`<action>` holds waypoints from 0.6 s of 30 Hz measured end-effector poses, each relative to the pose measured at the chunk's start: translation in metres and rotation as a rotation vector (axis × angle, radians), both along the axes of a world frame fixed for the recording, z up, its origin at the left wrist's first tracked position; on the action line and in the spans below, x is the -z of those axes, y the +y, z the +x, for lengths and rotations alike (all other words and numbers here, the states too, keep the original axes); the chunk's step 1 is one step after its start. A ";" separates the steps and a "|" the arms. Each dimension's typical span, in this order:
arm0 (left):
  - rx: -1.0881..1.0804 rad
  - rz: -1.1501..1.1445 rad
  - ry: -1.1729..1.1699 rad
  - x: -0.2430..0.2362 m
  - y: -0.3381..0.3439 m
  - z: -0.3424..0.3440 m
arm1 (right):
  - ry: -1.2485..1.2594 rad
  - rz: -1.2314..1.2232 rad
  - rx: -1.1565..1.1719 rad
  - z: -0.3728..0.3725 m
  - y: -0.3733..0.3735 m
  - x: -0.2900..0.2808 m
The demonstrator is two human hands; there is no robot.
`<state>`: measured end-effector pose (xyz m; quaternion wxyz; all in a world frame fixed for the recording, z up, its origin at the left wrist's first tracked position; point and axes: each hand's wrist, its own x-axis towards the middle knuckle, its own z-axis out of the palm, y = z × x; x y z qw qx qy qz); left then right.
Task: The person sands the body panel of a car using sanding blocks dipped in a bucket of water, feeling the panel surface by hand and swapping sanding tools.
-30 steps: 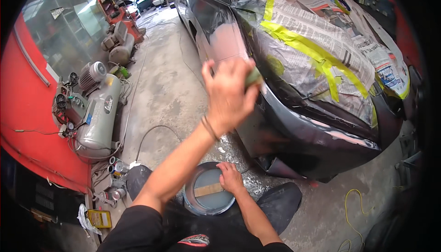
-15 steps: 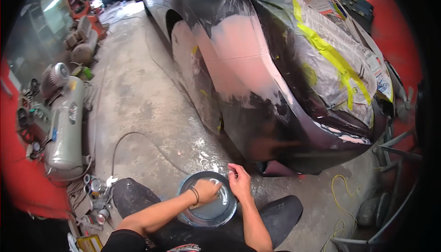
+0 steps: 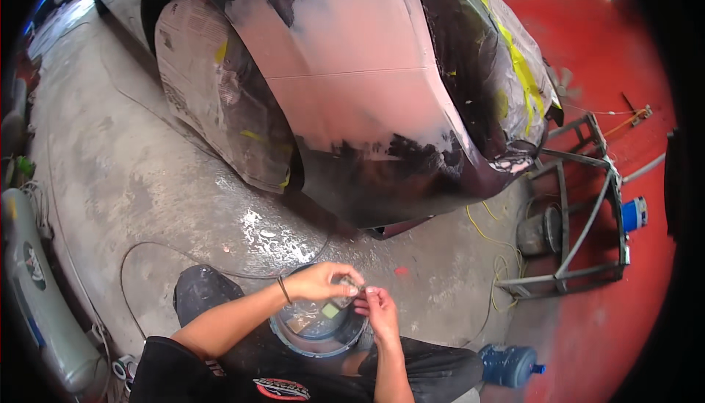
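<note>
The left hand [image 3: 321, 282] curls closed around a green block [image 3: 331, 310], above the bucket [image 3: 312, 348]; beside it, the right hand [image 3: 381, 317] has bent fingers, any hold unclear. Apparently the block is being adjusted; next calls for a firm, even grip.

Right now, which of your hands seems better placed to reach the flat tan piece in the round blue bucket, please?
Probably the left hand: it is nearer the flat tan piece, while the right hand is toward the right of the bucket.
</note>
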<state>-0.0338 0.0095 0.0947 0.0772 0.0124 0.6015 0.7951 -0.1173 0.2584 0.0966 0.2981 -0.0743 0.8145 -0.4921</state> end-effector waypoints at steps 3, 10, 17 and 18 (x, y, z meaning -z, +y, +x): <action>-0.011 0.358 0.063 -0.028 -0.019 0.000 | -0.642 -0.568 0.182 0.029 -0.032 -0.046; 0.239 0.933 -0.001 -0.036 -0.034 0.001 | -1.046 -1.213 -0.004 0.043 -0.069 -0.077; -0.204 -0.060 0.124 -0.012 -0.061 -0.009 | 0.270 -0.506 -0.132 -0.003 -0.112 -0.198; -0.204 -0.060 0.126 -0.005 -0.063 -0.004 | 0.545 -0.478 -0.147 -0.008 -0.131 -0.227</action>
